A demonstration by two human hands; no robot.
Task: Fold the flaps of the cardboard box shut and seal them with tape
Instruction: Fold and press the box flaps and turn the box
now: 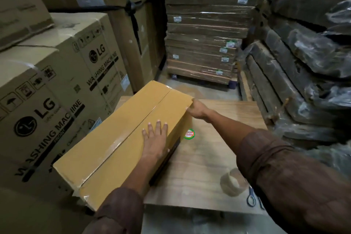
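Warehouse aisle, tight: washing-machine cartons at 9 o'clock, wrapped pallet stacks at 12 and 3. We work on a wooden tabletop. The cardboard box sits on its left half, long axis running 7 to 1 o'clock, near left corner overhanging the tabletop edge. Flaps are down and glossy tape already runs along the centre seam.

Our left hand lies flat on the top near the seam, fingers straight, holding nothing. Our right hand hooks over the far right corner, fingers curled on the edge.

Looks like the smoothing stage: we should press along the seam outward, then rub the tape ends down the end faces. Tape roll and scissors sit at 5 o'clock, near the right forearm. Free room is to the right; any slide left risks tipping the box off.
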